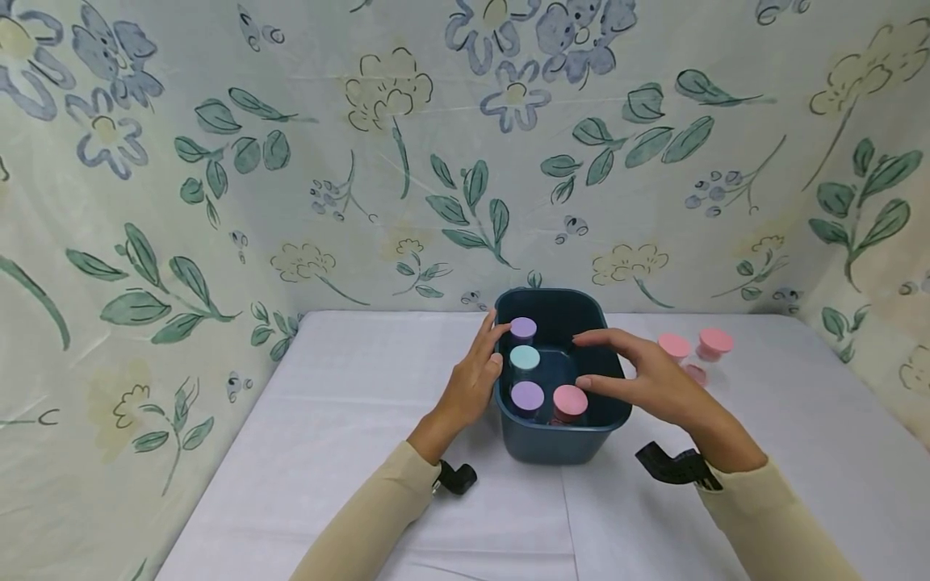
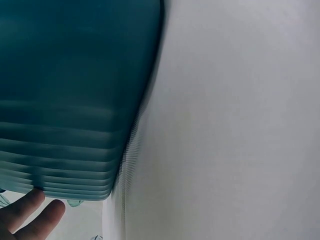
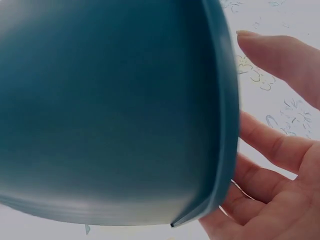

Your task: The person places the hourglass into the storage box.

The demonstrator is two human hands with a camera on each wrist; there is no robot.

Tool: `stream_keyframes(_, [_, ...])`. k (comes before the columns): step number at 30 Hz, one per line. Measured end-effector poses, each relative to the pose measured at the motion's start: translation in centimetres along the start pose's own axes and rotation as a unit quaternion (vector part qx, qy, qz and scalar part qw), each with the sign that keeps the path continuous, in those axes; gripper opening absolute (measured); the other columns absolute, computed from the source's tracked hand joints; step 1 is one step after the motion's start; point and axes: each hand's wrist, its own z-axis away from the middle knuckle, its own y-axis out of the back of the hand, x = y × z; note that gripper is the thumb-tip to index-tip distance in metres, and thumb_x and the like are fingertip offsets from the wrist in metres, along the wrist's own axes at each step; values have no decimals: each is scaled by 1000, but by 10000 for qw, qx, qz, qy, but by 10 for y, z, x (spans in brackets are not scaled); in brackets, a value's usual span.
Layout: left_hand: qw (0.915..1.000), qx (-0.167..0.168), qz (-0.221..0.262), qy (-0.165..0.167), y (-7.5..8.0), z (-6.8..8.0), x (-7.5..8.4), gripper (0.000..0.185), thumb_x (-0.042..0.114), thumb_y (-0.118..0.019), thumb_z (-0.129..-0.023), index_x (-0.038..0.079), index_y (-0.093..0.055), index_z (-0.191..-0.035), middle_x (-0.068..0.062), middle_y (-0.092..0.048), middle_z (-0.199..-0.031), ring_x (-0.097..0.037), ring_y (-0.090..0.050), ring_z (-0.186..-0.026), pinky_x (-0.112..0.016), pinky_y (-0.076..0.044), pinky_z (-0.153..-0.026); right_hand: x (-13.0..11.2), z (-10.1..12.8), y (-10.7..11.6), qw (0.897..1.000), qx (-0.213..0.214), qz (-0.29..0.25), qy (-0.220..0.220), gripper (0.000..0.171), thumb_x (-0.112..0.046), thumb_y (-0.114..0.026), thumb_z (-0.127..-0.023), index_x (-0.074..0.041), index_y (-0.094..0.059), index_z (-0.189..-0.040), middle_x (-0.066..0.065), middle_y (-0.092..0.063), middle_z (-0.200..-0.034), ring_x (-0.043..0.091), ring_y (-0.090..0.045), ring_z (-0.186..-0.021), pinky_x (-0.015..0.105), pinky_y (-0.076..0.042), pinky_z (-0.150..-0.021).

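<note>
The head view looks forward and down from above the table (image 1: 349,452), taking in both forearms and the blue bin (image 1: 555,440) from a middling distance. The left wrist view sits very close beside the bin's (image 2: 75,100) outer wall, low over the table (image 2: 225,125). The right wrist view presses just as near the bin's (image 3: 110,115) other side; all three share that bin.

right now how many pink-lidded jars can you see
3. One pink-lidded jar stands inside the blue bin, at its front right corner. Two more stand on the table right of the bin. The right hand may hide others.
</note>
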Motion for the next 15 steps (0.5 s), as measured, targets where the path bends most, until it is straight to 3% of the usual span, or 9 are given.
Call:
stream_keyframes(9, [10000, 4, -20, 11, -1, 0, -1, 52, 40, -22, -101, 27, -27, -151, 2, -6, -163, -21, -23, -144, -59, -35, -102, 6, 2, 6, 9995, 216, -125, 186, 54, -26, -75, -84, -10, -55, -132, 12, -53, -136, 36, -35, -136, 64, -26, -106])
stream_keyframes(15, [10000, 15, 6, 13, -1, 0, 0, 51, 32, -26, -101, 27, -27, -151, 4, -6, -163, -21, -23, -144, -60, -34, -103, 12, 4, 12, 9988, 470, 14, 160, 56, -25, -75, -84, -10, -54, -133, 14, -52, -137, 41, -36, -135, 65, -29, -103])
